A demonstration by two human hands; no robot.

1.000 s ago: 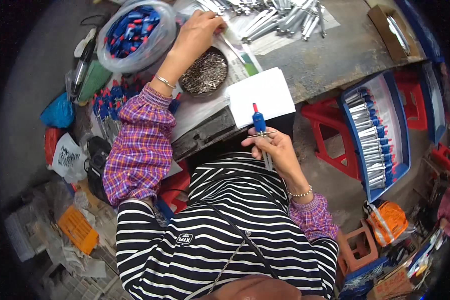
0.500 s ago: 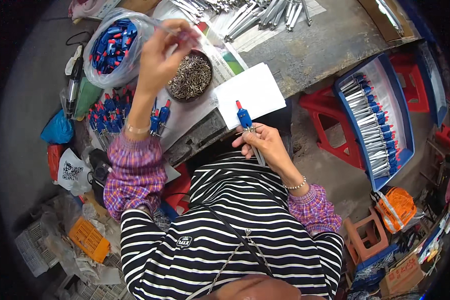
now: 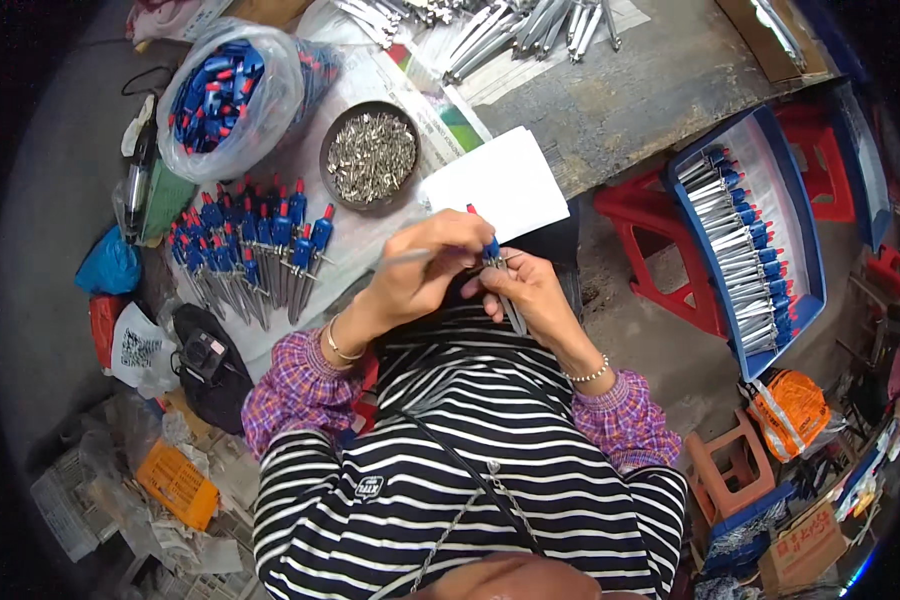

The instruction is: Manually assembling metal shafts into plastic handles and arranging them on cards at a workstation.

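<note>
My right hand (image 3: 532,292) is closed around the grey metal legs of a drawing compass (image 3: 510,312), as its shape suggests, with a blue head and red tip. The compass stands head up in front of my body. At its head, the fingers of my left hand (image 3: 420,270) are pinched together, covering much of the blue part. A blurred grey sliver (image 3: 406,257) shows across that hand; whatever sits between the fingertips is hidden. Just beyond lies a stack of white paper (image 3: 500,185). Left of the paper is a dark bowl (image 3: 327,150) of small metal fasteners (image 3: 372,158).
Several similar compasses (image 3: 255,240) lie grouped on the table's left. Behind them is a clear plastic bag (image 3: 282,75) of blue-and-red heads. Loose metal legs (image 3: 530,30) lie at the back. Right, a blue tray (image 3: 820,270) of compasses rests by a red stool (image 3: 660,250).
My left hand has come down from beside the plastic bag, past the bowl, to the compass head. My right hand has kept its grip in nearly the same place.
</note>
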